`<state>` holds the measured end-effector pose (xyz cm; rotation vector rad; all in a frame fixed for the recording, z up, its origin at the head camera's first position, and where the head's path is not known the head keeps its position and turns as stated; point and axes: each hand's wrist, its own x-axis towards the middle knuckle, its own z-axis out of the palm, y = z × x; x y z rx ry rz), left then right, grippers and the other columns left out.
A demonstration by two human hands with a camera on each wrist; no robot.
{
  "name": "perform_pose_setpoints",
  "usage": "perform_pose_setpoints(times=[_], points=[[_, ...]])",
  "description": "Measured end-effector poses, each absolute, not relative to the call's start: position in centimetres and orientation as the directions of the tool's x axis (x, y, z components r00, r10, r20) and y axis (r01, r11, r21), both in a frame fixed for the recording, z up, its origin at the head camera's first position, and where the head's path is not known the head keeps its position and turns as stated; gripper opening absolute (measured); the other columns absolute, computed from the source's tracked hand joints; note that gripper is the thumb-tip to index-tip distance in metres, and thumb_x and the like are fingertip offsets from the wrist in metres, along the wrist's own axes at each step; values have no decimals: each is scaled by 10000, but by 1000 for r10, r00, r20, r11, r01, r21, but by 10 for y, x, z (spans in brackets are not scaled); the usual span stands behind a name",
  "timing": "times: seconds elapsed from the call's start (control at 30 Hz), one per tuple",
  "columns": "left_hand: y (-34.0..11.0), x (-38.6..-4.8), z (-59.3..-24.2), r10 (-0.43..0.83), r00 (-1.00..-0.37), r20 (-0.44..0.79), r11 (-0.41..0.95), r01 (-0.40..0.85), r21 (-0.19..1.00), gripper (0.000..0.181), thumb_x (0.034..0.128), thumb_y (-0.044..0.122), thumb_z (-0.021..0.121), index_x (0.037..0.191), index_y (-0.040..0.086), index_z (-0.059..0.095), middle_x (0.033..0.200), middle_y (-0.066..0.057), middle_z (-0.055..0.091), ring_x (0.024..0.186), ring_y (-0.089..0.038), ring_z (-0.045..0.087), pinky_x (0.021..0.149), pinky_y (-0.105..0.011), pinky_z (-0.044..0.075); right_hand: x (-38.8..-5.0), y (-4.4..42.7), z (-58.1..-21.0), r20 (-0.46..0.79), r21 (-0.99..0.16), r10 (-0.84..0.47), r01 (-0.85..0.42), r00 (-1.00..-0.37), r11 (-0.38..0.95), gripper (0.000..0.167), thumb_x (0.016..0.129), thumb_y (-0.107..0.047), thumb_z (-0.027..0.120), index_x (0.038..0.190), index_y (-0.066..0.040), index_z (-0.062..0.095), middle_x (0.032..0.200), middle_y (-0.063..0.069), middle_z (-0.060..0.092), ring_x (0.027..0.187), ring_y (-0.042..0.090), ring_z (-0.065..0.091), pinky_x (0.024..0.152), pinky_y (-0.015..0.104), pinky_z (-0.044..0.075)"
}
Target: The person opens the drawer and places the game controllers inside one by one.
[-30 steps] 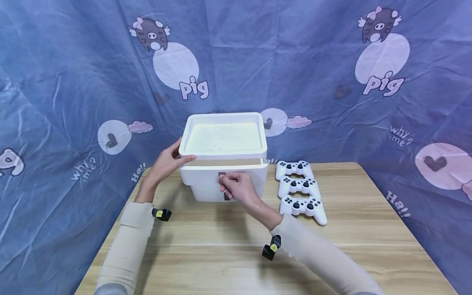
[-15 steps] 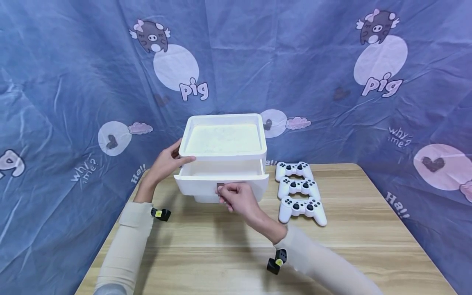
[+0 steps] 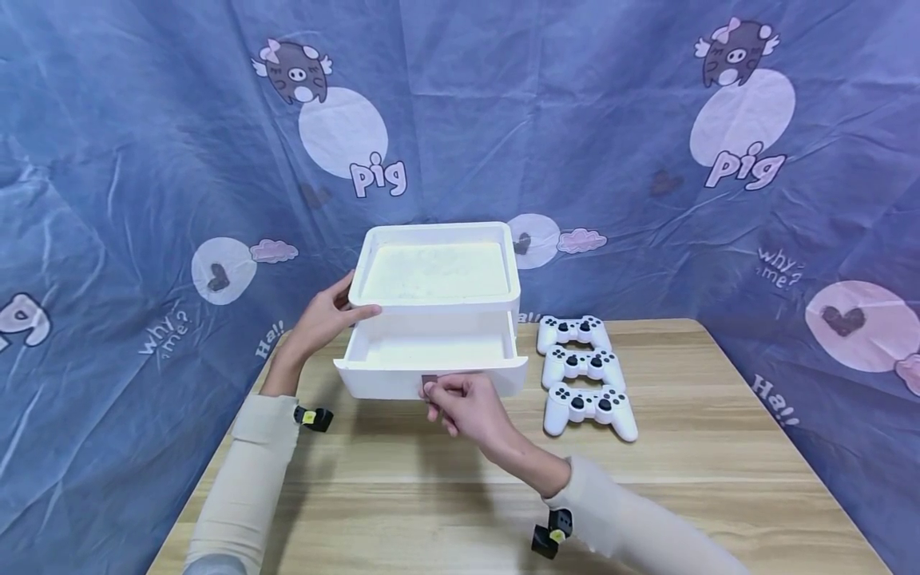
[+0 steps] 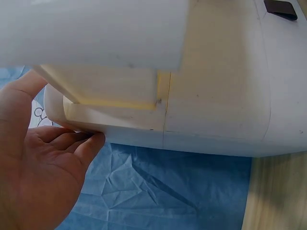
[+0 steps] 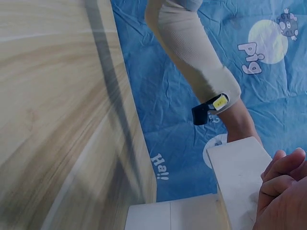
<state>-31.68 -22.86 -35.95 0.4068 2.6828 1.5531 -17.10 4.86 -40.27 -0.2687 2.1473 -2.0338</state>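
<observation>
A small white drawer cabinet (image 3: 434, 305) with a recessed top stands at the back of the table. Its upper drawer (image 3: 381, 383) is pulled well out, and no contents show inside. My left hand (image 3: 323, 321) holds the cabinet's left front corner, thumb along the top edge, fingers at the side. In the left wrist view, those fingers (image 4: 91, 146) press against the white side wall. With bent fingers, my right hand (image 3: 467, 409) pinches the dark pull tab (image 3: 429, 379) on the drawer front. A second dark tab (image 4: 280, 9) shows lower on the cabinet in the left wrist view.
Right of the cabinet, three white game controllers lie in a column: a far one (image 3: 573, 329), a middle one (image 3: 582, 363) and a near one (image 3: 589, 407). A blue patterned cloth (image 3: 460, 112) hangs close behind and beside the wooden table (image 3: 402, 495).
The upper drawer has slid from slightly open to far out toward me. My right hand has moved back with its tab, while the left hand has stayed on the cabinet corner.
</observation>
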Motion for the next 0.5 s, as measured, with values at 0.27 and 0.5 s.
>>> perform_pose_setpoints(times=[0.27, 0.5], points=[[-229, -316, -359, 231, -968, 100, 484, 203, 851, 1000, 929, 458, 836, 1706, 318, 223, 1638, -143, 493, 1411, -313, 584, 1013, -404, 579, -158, 54, -401, -16, -998, -276, 1, -961, 57, 215, 1044, -155, 681, 957, 1, 802, 674, -10, 694, 486, 62, 471, 467, 186, 392], [-228, -316, -359, 227, -969, 100, 487, 202, 850, 998, 930, 463, 832, 1704, 324, 217, 1642, -138, 490, 1412, -306, 581, 980, -346, 575, -146, 57, -400, -26, -997, -301, 4, -953, 74, 212, 1036, -163, 689, 965, -3, 808, 696, 12, 736, 460, 61, 468, 460, 191, 390]])
